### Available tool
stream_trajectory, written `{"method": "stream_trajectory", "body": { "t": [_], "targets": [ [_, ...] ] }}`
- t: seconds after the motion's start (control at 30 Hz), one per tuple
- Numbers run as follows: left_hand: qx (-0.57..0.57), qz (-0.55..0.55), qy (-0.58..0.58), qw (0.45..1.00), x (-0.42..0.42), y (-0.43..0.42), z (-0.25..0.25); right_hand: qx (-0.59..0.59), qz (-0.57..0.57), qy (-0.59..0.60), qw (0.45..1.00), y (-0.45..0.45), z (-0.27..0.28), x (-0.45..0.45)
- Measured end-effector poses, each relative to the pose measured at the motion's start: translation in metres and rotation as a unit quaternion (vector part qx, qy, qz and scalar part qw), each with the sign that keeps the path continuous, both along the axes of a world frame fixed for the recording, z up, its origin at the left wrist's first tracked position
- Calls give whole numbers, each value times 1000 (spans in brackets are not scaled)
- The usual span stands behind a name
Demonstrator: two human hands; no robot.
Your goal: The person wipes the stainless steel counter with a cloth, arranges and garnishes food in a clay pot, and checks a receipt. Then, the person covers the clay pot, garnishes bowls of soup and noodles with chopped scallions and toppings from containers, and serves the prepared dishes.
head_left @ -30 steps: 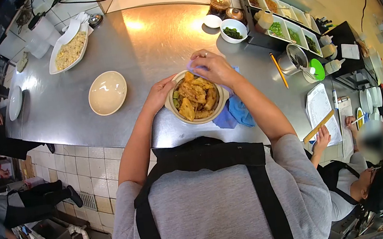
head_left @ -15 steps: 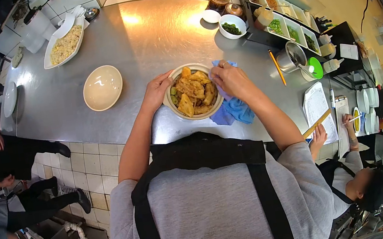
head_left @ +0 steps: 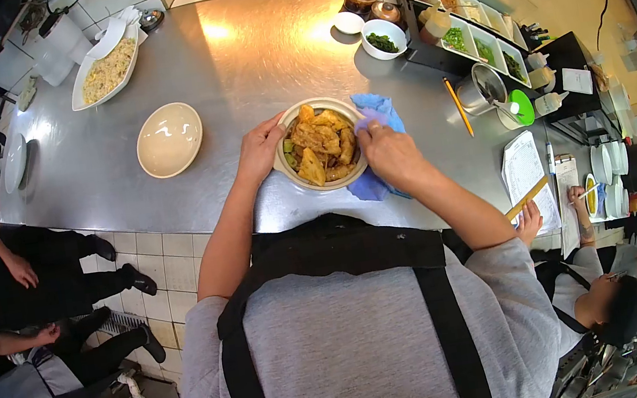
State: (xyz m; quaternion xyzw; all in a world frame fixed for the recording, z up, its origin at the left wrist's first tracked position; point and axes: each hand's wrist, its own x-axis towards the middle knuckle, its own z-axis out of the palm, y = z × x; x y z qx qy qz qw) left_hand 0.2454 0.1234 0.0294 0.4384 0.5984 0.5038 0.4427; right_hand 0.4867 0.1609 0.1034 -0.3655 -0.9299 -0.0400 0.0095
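Observation:
A round pale pot (head_left: 282, 173) full of golden-brown chunks of food (head_left: 320, 145) stands near the front edge of the steel counter. My left hand (head_left: 258, 152) grips the pot's left rim. At its right rim, my right hand (head_left: 388, 152) pinches a purple cloth (head_left: 370, 117) against the side. Part of a blue cloth (head_left: 383, 106) shows beyond and under that hand. An empty cream bowl (head_left: 170, 140) sits to the left of the pot.
Fried rice fills a white dish (head_left: 104, 74) at the back left. White bowl of greens (head_left: 383, 39), black topping rack (head_left: 437, 56), metal container (head_left: 473, 96) and pencil (head_left: 458, 107) are on the right. A co-worker's hand (head_left: 529, 223) is near papers (head_left: 529, 177); two people stand left.
My right hand has moved with the purple cloth from the pot's far rim round to its right side. The people at left have shifted closer.

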Motion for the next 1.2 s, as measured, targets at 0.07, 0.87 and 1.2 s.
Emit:
{"method": "stream_trajectory", "body": {
  "t": [0.07, 0.87, 1.2],
  "targets": [
    [14, 25, 20, 999, 3, -3, -4, -69, -9, -2, 998, -2, 4, 0],
    [64, 145, 56, 986, 31, -23, -9, -101, 26, 115, 988, 23, 2, 15],
    [-79, 18, -157, 984, 26, -63, 0, -556, -217, 669, 443, 63, 8, 119]
  ]
}}
